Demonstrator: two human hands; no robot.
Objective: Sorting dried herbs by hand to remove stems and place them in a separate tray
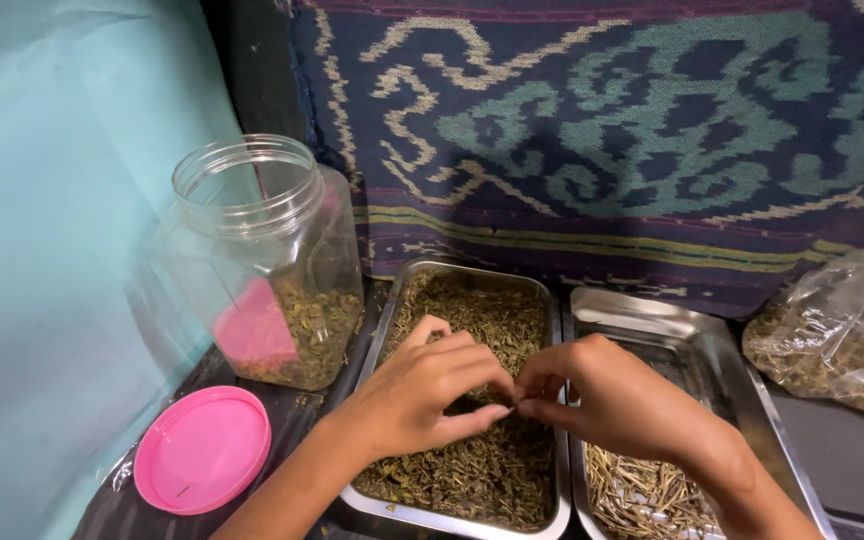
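Dried green-brown leaves (472, 470) fill the left steel tray (552, 330) — loose, heaped.

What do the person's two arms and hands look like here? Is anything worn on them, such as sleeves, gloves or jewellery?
Both forearms are bare as far as the picture shows: no sleeve reaches into view. The left hand and the right hand wear no gloves, and no ring, watch or bracelet shows on the visible fingers and wrists. The fingernails look short and unpainted.

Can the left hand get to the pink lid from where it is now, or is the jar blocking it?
Probably yes. The pink lid lies flat beside the left forearm, apart from the open plastic jar behind it. Nothing lies between it and the left hand, which is over the tray of dried leaves.
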